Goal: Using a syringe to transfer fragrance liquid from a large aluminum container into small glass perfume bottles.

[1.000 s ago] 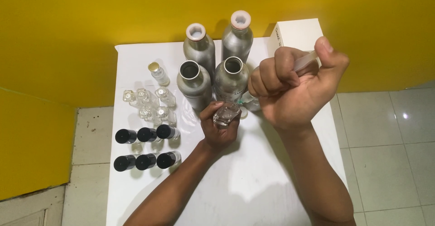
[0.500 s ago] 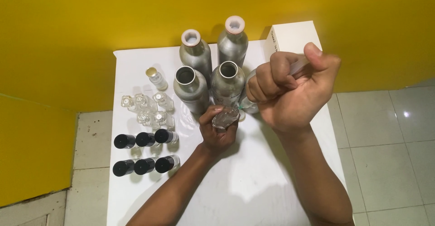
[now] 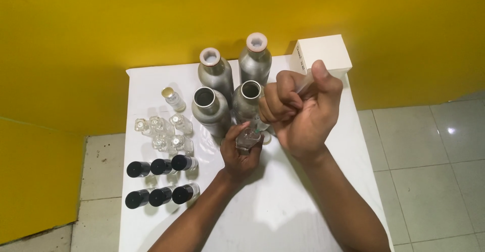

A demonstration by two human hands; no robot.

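Left hand (image 3: 239, 153) fingers grip the small clear glass bottle (image 3: 248, 138) upright above the white table (image 3: 283, 201). Right hand (image 3: 298, 110), directly above-right, fists a clear plastic syringe (image 3: 305, 84); tip apparently points down at the bottle mouth.

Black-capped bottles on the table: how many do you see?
6, in two rows of three at the table's left front: back row; front row. None appears hidden.
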